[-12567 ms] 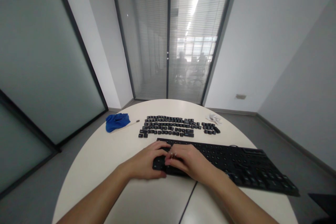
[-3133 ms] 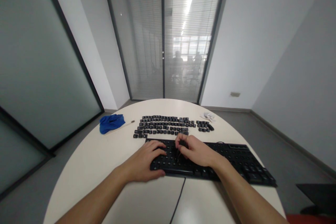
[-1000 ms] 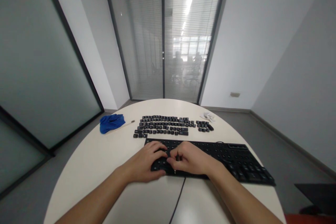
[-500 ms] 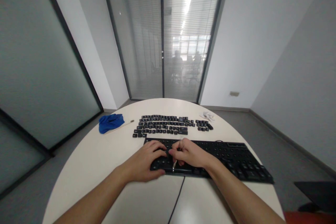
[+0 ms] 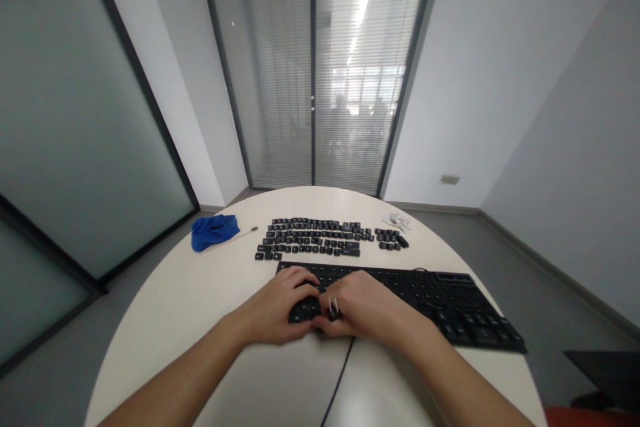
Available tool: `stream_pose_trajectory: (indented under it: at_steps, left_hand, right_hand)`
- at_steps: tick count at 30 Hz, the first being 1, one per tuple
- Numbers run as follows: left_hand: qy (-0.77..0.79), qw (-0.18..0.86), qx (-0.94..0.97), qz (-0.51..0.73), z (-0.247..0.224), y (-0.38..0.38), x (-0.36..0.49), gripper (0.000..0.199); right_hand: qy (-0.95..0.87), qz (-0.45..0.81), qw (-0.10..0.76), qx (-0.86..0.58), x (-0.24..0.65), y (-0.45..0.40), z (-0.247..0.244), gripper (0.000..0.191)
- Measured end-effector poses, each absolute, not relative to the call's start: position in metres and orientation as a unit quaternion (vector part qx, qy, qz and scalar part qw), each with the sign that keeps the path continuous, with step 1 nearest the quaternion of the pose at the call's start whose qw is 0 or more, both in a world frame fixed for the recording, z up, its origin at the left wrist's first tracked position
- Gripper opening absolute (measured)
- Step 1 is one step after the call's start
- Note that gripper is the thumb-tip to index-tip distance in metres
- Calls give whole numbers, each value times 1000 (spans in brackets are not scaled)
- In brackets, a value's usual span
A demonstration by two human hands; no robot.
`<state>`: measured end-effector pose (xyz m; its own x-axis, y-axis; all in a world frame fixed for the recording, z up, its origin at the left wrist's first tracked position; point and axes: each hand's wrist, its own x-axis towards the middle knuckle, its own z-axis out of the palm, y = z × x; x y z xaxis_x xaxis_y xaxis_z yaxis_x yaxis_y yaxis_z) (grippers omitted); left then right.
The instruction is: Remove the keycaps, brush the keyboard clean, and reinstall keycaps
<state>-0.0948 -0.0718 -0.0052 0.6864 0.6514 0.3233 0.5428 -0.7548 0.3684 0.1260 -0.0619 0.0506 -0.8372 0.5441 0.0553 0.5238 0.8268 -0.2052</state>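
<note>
A black keyboard (image 5: 450,310) lies on the table, many of its keycaps off. My left hand (image 5: 280,303) grips its left end, fingers over the key area and thumb along the front edge. Close beside it, my right hand (image 5: 363,303) is closed around a thin metal wire keycap puller (image 5: 333,305). Two prongs of the puller stick up past the fingers. Something small and dark shows between the prongs, too small to name. The front middle of the keyboard is hidden under my right hand. Behind the keyboard, loose black keycaps (image 5: 313,237) lie in rows.
A blue cloth (image 5: 214,232) lies at the back left, with a thin brush (image 5: 240,236) beside it. At the back right is a crumpled whitish item (image 5: 399,221). A black cable (image 5: 340,380) runs from the keyboard toward me across the round table (image 5: 165,320).
My right hand has turned over and come nearer my left thumb. The metal prongs, which pointed down at the keyboard's front edge, now point upward. My left hand stays put.
</note>
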Motion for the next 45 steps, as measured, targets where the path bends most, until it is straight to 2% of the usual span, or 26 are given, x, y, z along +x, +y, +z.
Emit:
stream_pose_trajectory:
  at_steps: [4, 7, 19, 28, 36, 40, 45]
  left_hand:
    - [327, 128, 911, 215, -3, -71, -94, 39]
    - [325, 130, 911, 216, -3, -71, -95, 40]
    - [331, 120, 913, 207, -5, -70, -95, 41]
    - [327, 121, 913, 214, -6, -70, -96, 38]
    - [321, 109, 917, 211, -6, -71, -96, 38]
    - [292, 88, 928, 213, -6, -71, -94, 25]
    - [268, 77, 935, 220, -6, -71, -91, 11]
  right_hand:
    - [-942, 158, 90, -282, 134, -53, 47, 18]
    - [-929, 216, 78, -290, 137, -49, 44, 20]
    - [-891, 329, 100, -296, 139, -38, 35, 18]
    - [-862, 389, 100, -310, 142, -35, 35, 23]
    - [-868, 366, 123, -313, 142, -39, 31, 24]
    - [-830, 426, 145, -330, 144, -34, 22, 32]
    - [-819, 428, 169, -343, 145, -28, 13, 37]
